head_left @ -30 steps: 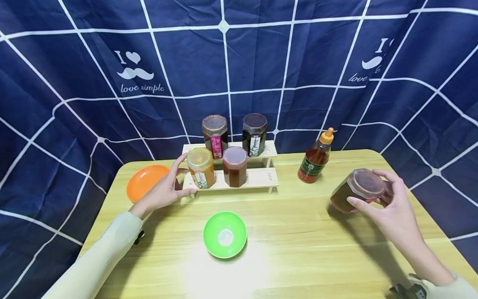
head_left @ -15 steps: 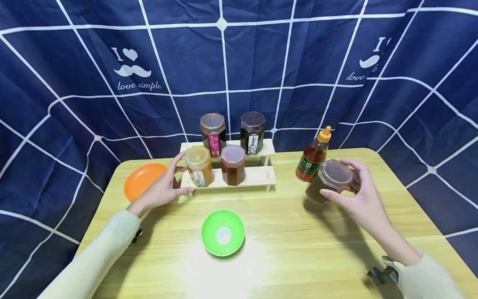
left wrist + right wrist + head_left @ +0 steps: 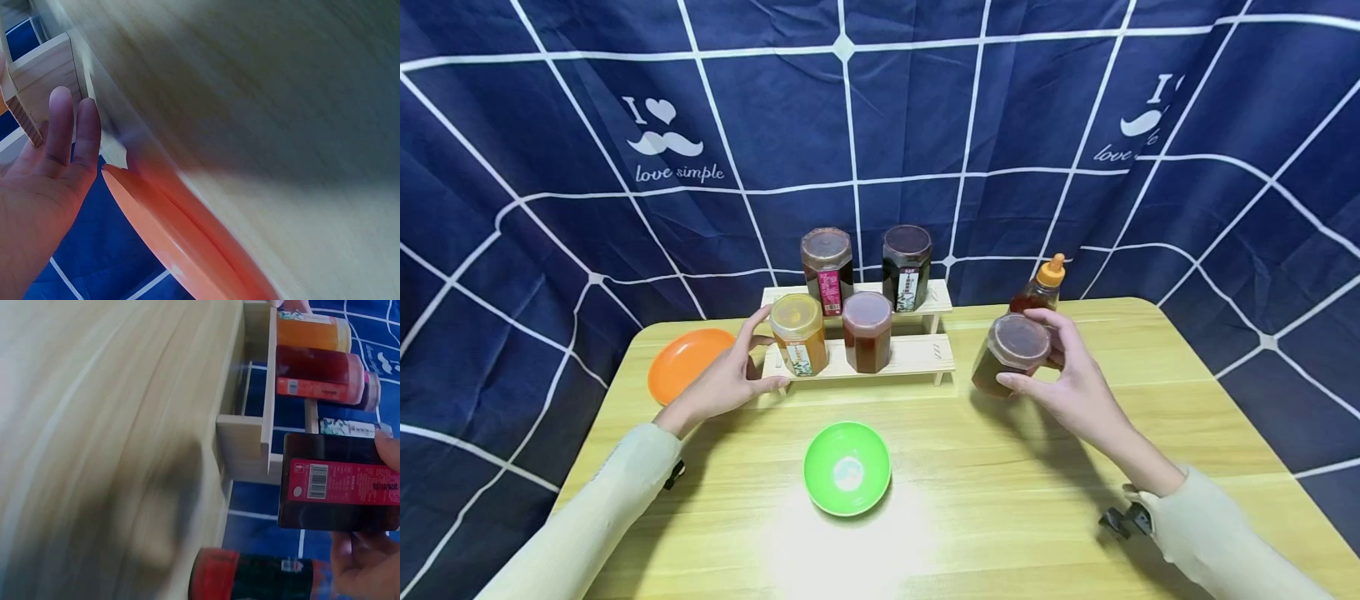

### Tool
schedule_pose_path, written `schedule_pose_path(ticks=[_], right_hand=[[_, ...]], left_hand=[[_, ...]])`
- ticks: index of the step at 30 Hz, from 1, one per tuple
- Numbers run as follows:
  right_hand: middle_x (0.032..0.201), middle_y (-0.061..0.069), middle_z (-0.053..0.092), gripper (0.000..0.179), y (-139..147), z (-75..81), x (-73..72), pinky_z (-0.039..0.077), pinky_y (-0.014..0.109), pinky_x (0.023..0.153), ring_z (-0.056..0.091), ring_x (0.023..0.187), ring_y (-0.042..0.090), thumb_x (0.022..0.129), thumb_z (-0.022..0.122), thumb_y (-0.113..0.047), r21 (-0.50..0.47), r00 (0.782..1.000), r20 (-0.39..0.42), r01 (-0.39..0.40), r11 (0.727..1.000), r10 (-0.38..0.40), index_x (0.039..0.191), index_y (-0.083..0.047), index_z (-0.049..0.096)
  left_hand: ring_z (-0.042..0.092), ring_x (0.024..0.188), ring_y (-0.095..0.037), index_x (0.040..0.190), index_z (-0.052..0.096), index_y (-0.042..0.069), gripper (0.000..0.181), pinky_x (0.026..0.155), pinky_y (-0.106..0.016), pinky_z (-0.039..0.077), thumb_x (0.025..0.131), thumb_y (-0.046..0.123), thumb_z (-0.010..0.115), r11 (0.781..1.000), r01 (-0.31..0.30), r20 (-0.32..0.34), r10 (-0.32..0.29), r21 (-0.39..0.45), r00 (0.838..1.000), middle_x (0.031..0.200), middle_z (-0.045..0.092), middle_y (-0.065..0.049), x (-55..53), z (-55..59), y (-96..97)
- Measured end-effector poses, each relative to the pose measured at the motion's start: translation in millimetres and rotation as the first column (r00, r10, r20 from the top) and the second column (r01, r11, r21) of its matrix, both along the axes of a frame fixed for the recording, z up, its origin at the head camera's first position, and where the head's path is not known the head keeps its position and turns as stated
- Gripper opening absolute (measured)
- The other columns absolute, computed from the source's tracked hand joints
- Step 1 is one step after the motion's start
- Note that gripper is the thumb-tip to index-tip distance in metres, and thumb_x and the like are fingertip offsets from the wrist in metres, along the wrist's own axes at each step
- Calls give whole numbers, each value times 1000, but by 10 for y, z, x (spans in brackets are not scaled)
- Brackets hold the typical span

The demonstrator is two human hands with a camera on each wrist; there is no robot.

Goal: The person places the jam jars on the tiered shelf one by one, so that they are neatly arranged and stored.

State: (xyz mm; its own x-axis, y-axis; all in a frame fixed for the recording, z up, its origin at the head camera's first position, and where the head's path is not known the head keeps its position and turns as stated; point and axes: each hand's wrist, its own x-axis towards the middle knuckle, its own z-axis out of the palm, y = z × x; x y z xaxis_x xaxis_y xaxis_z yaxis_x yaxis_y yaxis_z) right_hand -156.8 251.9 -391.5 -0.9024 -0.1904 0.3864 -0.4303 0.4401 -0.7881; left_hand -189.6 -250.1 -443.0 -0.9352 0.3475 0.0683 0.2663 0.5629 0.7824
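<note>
My right hand [image 3: 1067, 379] grips a dark-filled, clear-lidded jar [image 3: 1000, 362], held tilted above the table right of a two-step wooden rack [image 3: 917, 357]. The right wrist view shows a pink label [image 3: 344, 481] with a barcode on this jar. My left hand [image 3: 722, 383] holds the rack's left end, thumb at the front edge; two fingers [image 3: 59, 125] extend beside the rack's end in the left wrist view. Next to that hand, a yellow jar [image 3: 807, 354] stands on the lower step beside a reddish-brown jar [image 3: 868, 342]. Two dark jars [image 3: 829, 275] stand on the upper step.
A squeeze bottle [image 3: 1041, 287] with an orange cap stands behind the held jar, partly hidden by it. An orange plate [image 3: 688, 362] lies left of the rack, near my left forearm. A green bowl [image 3: 847, 442] sits in front. A blue curtain [image 3: 775, 108] hangs behind the table.
My right hand has carried the dark jar leftward toward the rack, and the jar now covers part of the squeeze bottle. My left hand has stayed at the rack's left end.
</note>
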Motion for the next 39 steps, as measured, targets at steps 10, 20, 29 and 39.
schedule_pose_path(ticks=[10, 20, 29, 39], right_hand=[[139, 16, 63, 90, -274, -55, -216, 54, 19, 92, 67, 113, 14, 83, 92, 9, -81, 991, 72, -108, 991, 114, 158, -6, 43], [138, 15, 65, 89, -473, -140, -415, 53, 22, 97, 68, 115, 17, 83, 92, 9, -114, 982, 76, -162, 980, 171, 157, -7, 44], [138, 12, 67, 90, -557, -125, -598, 52, 25, 98, 67, 117, 22, 86, 94, 0, -33, 980, 99, -171, 985, 173, 159, -11, 44], [132, 12, 74, 85, -594, -102, -650, 54, 32, 91, 68, 105, 22, 89, 93, -8, -12, 975, 191, -115, 993, 115, 156, -7, 41]], left_hand=[[58, 68, -24, 175, 6, 28, 116, 61, -32, 49, 95, 18, 89, 1000, -2, -8, 2, 6, 1000, 149, 60, -24, 13, -8, 0], [56, 69, -26, 175, 6, 27, 116, 62, -31, 47, 95, 18, 89, 1000, 0, -8, 0, 1, 1000, 149, 60, -25, 0, -18, -5], [59, 69, -23, 175, 4, 29, 117, 63, -32, 50, 95, 19, 89, 1000, -9, -4, 9, -1, 1000, 149, 59, -25, 6, -31, -23], [59, 70, -23, 175, 5, 29, 116, 63, -33, 50, 95, 19, 89, 1000, -10, -5, 10, -2, 1000, 149, 59, -26, 4, -24, -13]])
